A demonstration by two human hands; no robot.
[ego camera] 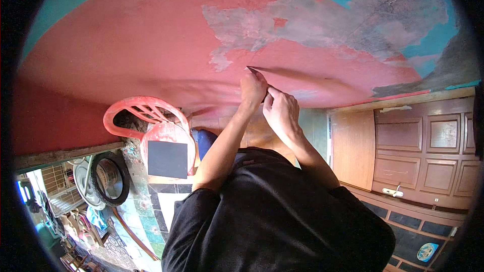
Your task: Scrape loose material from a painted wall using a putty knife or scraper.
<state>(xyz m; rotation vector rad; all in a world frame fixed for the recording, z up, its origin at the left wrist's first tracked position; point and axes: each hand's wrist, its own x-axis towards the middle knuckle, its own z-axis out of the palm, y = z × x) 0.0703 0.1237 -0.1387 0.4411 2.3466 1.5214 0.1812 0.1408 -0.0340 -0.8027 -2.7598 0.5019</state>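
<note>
A pink and turquoise painted wall [170, 37] fills the upper part of the view. My left hand [253, 88] is closed around a dark, pointed tool [252, 69], perhaps a knife or scraper, whose tip is at or close to the pink paint. Just behind it to the right, my right hand [280, 109] grips the rear part of the same tool, mostly hidden by the fingers. Above the tip lies a rough grey patch [234, 32] where the paint is off the wall.
A red plastic chair [147, 104] with a dark square sheet [167, 159] on its seat stands at the left. Beyond it are a black tyre [109, 178] and a wire rack [60, 189]. At the right is a brown panelled door [401, 155].
</note>
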